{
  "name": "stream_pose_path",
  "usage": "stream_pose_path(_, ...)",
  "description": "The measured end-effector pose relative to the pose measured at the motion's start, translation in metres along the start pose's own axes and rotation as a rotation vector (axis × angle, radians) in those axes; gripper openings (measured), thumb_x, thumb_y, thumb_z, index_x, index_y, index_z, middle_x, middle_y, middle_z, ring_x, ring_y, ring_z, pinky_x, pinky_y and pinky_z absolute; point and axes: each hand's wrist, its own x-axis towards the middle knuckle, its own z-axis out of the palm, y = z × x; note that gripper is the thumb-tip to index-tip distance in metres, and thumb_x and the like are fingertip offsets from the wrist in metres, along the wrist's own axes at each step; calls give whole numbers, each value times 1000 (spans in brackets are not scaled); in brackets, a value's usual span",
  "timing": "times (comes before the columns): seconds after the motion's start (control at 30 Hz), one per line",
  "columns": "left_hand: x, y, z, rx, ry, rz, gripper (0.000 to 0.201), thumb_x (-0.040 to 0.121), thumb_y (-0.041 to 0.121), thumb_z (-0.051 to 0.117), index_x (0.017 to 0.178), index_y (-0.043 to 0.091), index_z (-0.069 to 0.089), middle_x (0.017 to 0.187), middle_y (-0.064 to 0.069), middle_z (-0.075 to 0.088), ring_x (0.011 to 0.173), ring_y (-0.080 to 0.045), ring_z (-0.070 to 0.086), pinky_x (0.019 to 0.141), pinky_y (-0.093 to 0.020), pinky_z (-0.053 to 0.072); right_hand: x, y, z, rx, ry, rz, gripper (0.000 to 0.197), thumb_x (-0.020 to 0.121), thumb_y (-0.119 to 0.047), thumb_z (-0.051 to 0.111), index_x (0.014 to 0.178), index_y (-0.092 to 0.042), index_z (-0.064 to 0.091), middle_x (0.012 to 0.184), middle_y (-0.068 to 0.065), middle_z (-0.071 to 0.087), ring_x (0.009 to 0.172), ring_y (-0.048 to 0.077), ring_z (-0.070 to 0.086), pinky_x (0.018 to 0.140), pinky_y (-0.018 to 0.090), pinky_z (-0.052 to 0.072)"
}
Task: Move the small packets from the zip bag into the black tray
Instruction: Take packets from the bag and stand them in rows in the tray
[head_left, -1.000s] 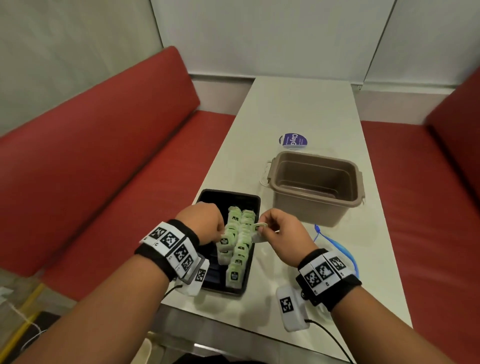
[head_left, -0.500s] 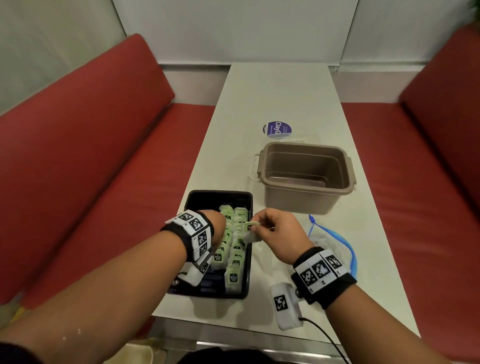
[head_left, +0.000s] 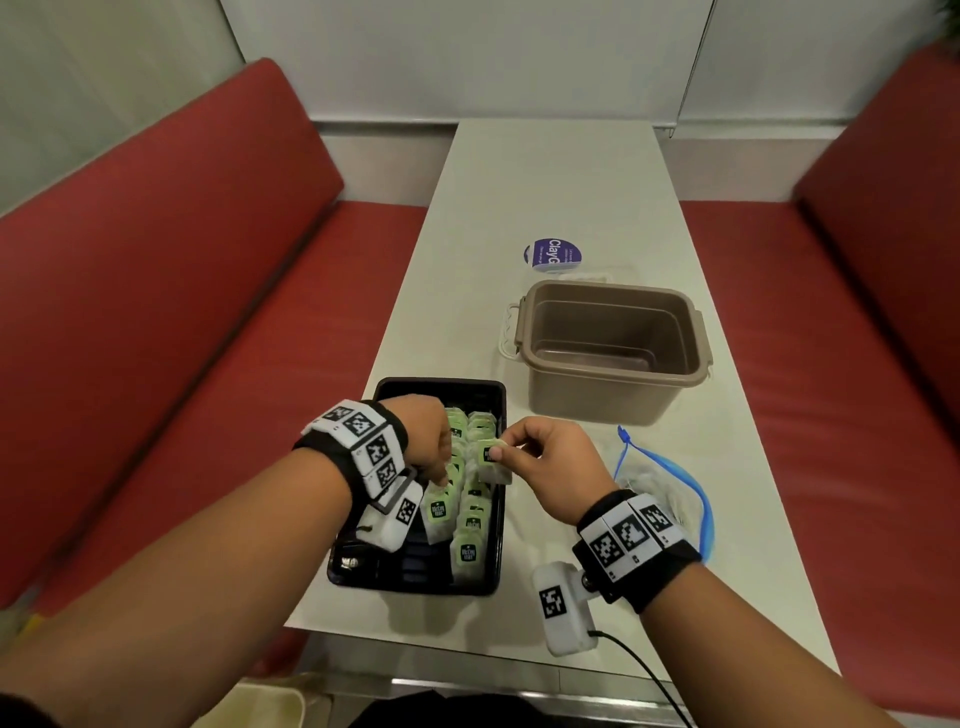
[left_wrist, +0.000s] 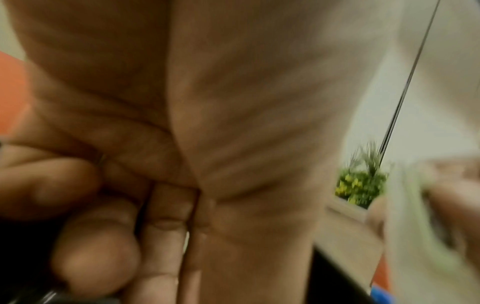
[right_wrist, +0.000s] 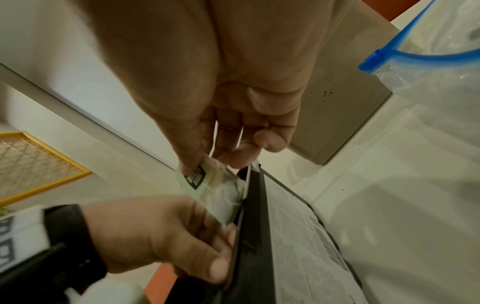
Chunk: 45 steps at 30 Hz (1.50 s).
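The black tray (head_left: 441, 383) lies near the table's front edge with several green-labelled packets (head_left: 470, 551) in two rows. My left hand (head_left: 439, 475) reaches down into the rows. Its thumb and fingers (left_wrist: 161, 246) are curled together and seem to pinch the top of a tilted packet (head_left: 439, 509). My right hand (head_left: 501, 452) pinches another packet (head_left: 491, 462) by its top, hanging over the tray's right rim (right_wrist: 255, 236). The right wrist view shows this packet (right_wrist: 215, 191) just above my left hand (right_wrist: 215, 253). The zip bag (head_left: 670, 488) with a blue zip lies flat behind my right wrist.
A brown plastic tub (head_left: 613, 348) stands just beyond the tray and the bag. A round purple lid (head_left: 551, 254) lies farther back on the white table (head_left: 545, 171). Red benches (head_left: 156, 312) run along both long sides.
My right hand's packet has turned from edge-on to hanging face-on over the tray's right rim. The left hand has shifted a little forward among the rows. My head has turned slightly.
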Motion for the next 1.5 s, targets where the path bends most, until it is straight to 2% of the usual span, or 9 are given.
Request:
stream_pose_path(0.17, -30, -1, -14, -260, 237, 263, 32, 71, 36, 86, 99, 29, 74, 78, 16, 73, 74, 3, 66, 76, -23, 53, 1, -2, 1, 46, 0, -2, 11, 85, -20, 76, 76, -21, 69, 69, -1, 66, 63, 13, 58, 67, 32, 52)
stream_pose_path(0.33, -42, 7, -9, -207, 400, 368, 14, 82, 38, 77, 94, 31, 77, 71, 22, 61, 68, 17, 54, 61, -12, 37, 1, -5, 5, 43, -22, -29, 9, 84, -22, 77, 77, -20, 71, 70, -3, 68, 65, 13, 58, 68, 36, 53)
stream_pose_path(0.53, -50, 1, -8, -278, 458, 328, 11, 82, 36, 77, 91, 31, 77, 70, 17, 65, 62, 10, 56, 59, -13, 39, -2, -10, 6, -53, -57, -10, 12, 78, -23, 82, 79, -16, 73, 62, -12, 61, 52, 1, 48, 53, 13, 40)
stream_pose_path(0.7, -53, 6, -6, -147, 453, 298, 8, 82, 34, 74, 89, 30, 74, 73, 19, 63, 67, 6, 56, 68, -24, 49, -4, -6, 10, -167, -29, -36, 13, 79, -26, 81, 85, -20, 71, 73, -12, 64, 55, 0, 48, 60, 19, 40)
stream_pose_path(0.87, -43, 2, -5, 46, 288, 89, 7, 78, 22, 77, 84, 24, 75, 78, 13, 68, 79, -10, 66, 78, -30, 56, -9, 6, 5, -345, 17, -19, 37, 78, -34, 79, 111, -28, 62, 113, -6, 52, 89, 8, 53, 84, 23, 41)
stream_pose_path(0.97, -32, 7, -4, 101, 198, 47, 10, 73, 20, 80, 82, 22, 76, 78, 11, 71, 79, -11, 67, 79, -32, 58, -12, 11, 7, -367, -81, 58, 47, 79, -37, 76, 120, -28, 54, 121, -2, 52, 88, 17, 59, 86, 28, 47)
stream_pose_path(1.17, -11, 21, 11, 350, -85, 14, 31, 84, 26, 76, 111, 13, 72, 110, -1, 72, 100, -19, 67, 83, -27, 52, -16, 10, 15, -212, -132, 100, 37, 87, -23, 68, 113, -30, 44, 89, -2, 65, 68, 18, 70, 73, 40, 59)
stream_pose_path(1.27, 3, 24, 19, 413, -265, -6, 40, 86, 26, 76, 119, 6, 69, 112, -7, 71, 96, -22, 66, 96, -34, 52, -17, 10, 16, -170, -123, 103, 36, 88, -15, 68, 112, -29, 45, 79, 0, 63, 63, 18, 71, 72, 42, 61)
stream_pose_path(1.5, 28, 27, 34, 657, -315, -48, 59, 86, 55, 63, 131, 18, 58, 116, 1, 59, 119, -24, 57, 103, -43, 47, -19, 12, 18, -59, -88, 138, 39, 86, -8, 69, 112, -29, 48, 77, 1, 60, 63, 22, 70, 65, 43, 63)
